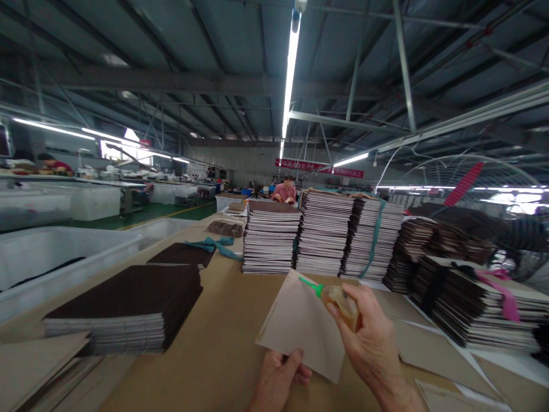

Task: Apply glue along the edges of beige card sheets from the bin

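Observation:
My left hand (pixel 281 380) pinches the lower edge of a beige cardboard sheet (pixel 300 323) and holds it tilted above the brown table (pixel 223 337). My right hand (pixel 371 337) is wrapped round a small glue bottle (pixel 341 302) filled with amber liquid. Its green nozzle (pixel 309 284) rests on the sheet's upper edge.
Tall stacks of dark flat sheets (pixel 321 234) stand across the table's far side, some tied with teal strap. A lower dark stack (pixel 128 306) lies at left, more stacks (pixel 476 303) at right. White bins (pixel 47 257) line the left. A person in pink (pixel 285 191) works farther back.

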Demonstrator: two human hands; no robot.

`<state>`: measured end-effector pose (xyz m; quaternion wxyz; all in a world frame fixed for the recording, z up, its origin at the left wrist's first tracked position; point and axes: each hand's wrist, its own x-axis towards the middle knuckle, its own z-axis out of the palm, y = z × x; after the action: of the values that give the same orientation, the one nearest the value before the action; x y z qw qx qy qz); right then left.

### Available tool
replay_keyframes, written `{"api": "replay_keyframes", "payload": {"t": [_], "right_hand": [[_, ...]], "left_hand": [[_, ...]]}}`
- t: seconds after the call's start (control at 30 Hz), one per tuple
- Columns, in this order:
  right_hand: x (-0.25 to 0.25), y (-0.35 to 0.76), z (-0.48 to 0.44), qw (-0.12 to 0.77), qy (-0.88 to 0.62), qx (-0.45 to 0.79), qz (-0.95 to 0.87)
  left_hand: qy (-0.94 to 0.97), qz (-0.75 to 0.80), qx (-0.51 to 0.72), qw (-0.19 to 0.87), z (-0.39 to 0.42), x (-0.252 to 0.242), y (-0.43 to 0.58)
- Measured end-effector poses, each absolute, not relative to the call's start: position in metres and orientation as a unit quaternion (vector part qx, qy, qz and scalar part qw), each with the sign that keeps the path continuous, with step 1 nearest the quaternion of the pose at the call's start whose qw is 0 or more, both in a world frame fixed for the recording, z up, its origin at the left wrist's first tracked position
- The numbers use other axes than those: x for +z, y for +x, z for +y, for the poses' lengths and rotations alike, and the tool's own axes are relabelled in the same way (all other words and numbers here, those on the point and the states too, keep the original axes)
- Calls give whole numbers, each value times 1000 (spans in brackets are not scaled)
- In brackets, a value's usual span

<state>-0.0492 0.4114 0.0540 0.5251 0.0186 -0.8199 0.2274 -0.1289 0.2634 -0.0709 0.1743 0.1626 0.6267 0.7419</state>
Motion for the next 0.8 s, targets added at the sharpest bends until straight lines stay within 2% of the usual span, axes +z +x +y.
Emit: {"api": "replay_keyframes", "payload": {"t": [0.17, 0.8], "right_hand": [[57, -46, 410, 533, 42, 228, -813], [40, -30, 428, 518, -34, 204, -830]], "left_hand": [[174, 636, 731, 176, 263, -73, -130], [175, 663, 713, 147, 260, -54, -121]]}}
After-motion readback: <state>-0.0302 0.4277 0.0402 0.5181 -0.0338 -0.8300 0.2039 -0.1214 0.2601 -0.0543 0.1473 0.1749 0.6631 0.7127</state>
